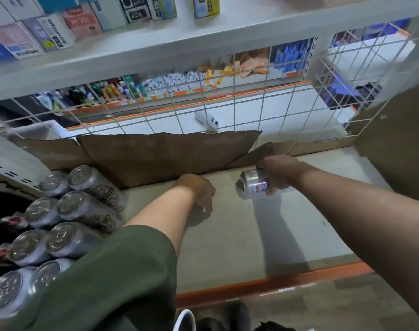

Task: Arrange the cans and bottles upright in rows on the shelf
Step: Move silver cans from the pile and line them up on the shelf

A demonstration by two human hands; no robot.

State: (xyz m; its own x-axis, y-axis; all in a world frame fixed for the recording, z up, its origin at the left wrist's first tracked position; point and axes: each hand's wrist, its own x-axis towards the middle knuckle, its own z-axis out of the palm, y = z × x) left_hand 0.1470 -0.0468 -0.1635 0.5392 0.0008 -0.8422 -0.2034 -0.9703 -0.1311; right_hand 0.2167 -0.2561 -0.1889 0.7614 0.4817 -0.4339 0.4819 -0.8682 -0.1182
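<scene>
Green sleeve [108, 283], left hand [196, 189] loosely curled, right hand [280, 173] holding tilted can [252, 185]

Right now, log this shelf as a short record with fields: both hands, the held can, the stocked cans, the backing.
left hand: holds nothing, fingers loosely curled, over the shelf
right hand: grips the held can round its side
held can: silver, tilted, top toward the left, not yet stood upright
stocked cans: silver, tops showing, packed in rows at the shelf's left end
backing: cardboard standing against the wire mesh
</scene>
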